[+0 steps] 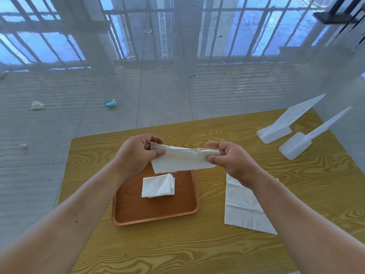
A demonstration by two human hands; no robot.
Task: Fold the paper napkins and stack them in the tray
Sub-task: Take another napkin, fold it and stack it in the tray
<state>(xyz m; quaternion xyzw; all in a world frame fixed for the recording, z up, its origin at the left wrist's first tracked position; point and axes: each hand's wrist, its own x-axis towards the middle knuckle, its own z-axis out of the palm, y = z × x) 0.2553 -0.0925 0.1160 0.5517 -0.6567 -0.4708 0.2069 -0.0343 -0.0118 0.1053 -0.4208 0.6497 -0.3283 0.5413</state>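
Observation:
A white paper napkin (182, 160), folded over lengthwise, hangs in the air above the far end of the brown tray (136, 212). My left hand (136, 155) pinches its left end and my right hand (231, 161) pinches its right end. Inside the tray lies a small stack of folded napkins (158, 185). An unfolded napkin (243, 206) lies flat on the wooden table (158, 250) to the right of the tray, partly under my right forearm.
Two white plastic napkin holders (282, 123) (304, 141) lie at the table's far right. The table's far edge runs just beyond my hands. Scraps of litter (110, 103) dot the tiled floor beyond.

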